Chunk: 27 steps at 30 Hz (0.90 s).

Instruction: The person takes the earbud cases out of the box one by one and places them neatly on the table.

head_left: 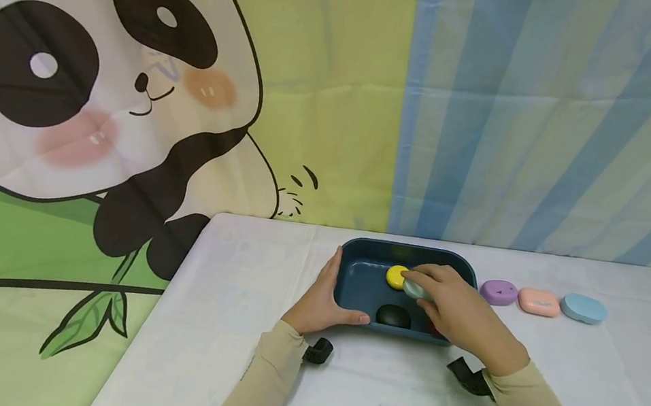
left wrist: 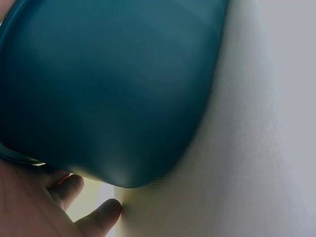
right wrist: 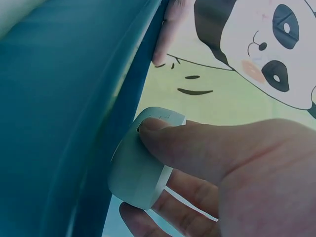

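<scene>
A dark blue tray (head_left: 360,279) sits on the table. My left hand (head_left: 321,302) grips its near left corner, thumb on the front rim and fingers along the left wall. My right hand (head_left: 459,310) pinches a pale green earbud case (right wrist: 138,165) over the inside of the tray, thumb on one face and fingers on the other. Beside the green case lies a yellow rounded case (head_left: 395,277). A black oval case (head_left: 393,315) lies near the front wall. Part of a red object (head_left: 434,328) shows under my right hand, which hides the rest.
Right of the tray, a purple case (head_left: 499,292), a pink case (head_left: 539,302) and a light blue case (head_left: 584,308) lie in a row on the white-covered table (head_left: 361,400). Behind it hangs a printed panda cloth (head_left: 326,107).
</scene>
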Each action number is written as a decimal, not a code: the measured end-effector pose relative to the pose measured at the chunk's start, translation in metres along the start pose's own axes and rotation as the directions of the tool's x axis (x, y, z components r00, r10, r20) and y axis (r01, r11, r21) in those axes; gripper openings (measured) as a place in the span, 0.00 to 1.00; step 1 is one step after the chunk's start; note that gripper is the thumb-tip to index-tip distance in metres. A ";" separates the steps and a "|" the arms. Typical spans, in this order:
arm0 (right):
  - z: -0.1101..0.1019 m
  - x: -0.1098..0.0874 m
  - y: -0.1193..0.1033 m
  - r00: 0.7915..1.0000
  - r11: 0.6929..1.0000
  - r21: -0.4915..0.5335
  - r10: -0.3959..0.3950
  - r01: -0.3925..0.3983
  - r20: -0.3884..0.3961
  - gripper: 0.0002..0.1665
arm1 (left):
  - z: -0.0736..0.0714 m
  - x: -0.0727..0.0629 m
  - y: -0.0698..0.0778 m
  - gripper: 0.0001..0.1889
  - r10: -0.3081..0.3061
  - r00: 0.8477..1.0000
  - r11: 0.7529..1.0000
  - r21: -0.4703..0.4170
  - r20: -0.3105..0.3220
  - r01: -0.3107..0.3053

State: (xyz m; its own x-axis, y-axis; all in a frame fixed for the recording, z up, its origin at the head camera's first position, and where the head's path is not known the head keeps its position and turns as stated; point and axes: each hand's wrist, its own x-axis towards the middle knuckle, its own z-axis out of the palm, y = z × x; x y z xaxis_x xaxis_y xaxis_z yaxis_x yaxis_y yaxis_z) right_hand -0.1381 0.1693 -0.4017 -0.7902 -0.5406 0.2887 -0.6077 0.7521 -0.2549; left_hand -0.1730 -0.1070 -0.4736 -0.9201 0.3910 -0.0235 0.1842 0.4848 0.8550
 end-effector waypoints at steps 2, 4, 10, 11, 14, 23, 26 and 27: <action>-0.002 -0.003 0.001 1.000 1.000 -0.003 0.005 -0.005 -0.003 0.29 | 0.000 0.000 0.000 0.72 0.001 1.000 1.000 0.003 0.003 -0.001; -0.005 -0.006 0.003 1.000 1.000 -0.002 0.008 -0.008 -0.009 0.30 | -0.001 -0.001 -0.001 0.72 0.003 1.000 1.000 0.005 0.003 -0.003; -0.012 -0.019 0.006 1.000 0.999 0.015 0.029 -0.029 -0.008 0.31 | -0.001 -0.001 -0.001 0.72 0.002 1.000 1.000 0.004 0.006 -0.002; -0.013 -0.021 0.007 0.999 0.999 0.020 0.034 -0.034 -0.008 0.31 | -0.001 -0.001 -0.001 0.73 0.003 1.000 1.000 0.004 0.007 -0.003; -0.017 -0.027 0.009 0.998 0.998 0.030 0.060 -0.060 -0.014 0.31 | -0.001 0.000 -0.001 0.73 0.006 1.000 1.000 0.004 0.010 -0.006; -0.022 -0.042 0.021 0.995 0.997 0.007 0.075 -0.075 -0.060 0.32 | -0.001 -0.001 0.001 0.72 0.010 1.000 1.000 -0.007 0.012 -0.010; -0.024 -0.048 0.025 0.993 0.998 -0.004 0.059 -0.059 -0.099 0.33 | -0.002 -0.002 0.001 0.72 0.013 1.000 1.000 -0.001 0.013 -0.013; -0.024 -0.050 0.027 0.992 0.998 -0.010 0.054 -0.055 -0.115 0.34 | -0.002 -0.002 0.001 0.73 0.015 1.000 1.000 0.001 0.013 -0.015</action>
State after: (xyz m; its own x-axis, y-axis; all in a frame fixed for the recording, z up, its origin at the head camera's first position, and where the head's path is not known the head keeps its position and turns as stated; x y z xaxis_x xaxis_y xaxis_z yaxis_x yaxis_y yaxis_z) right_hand -0.1132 0.2253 -0.4003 -0.8074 -0.4525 0.3787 -0.5623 0.7846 -0.2613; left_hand -0.1718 -0.1084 -0.4715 -0.9129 0.4078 -0.0175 0.1979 0.4798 0.8547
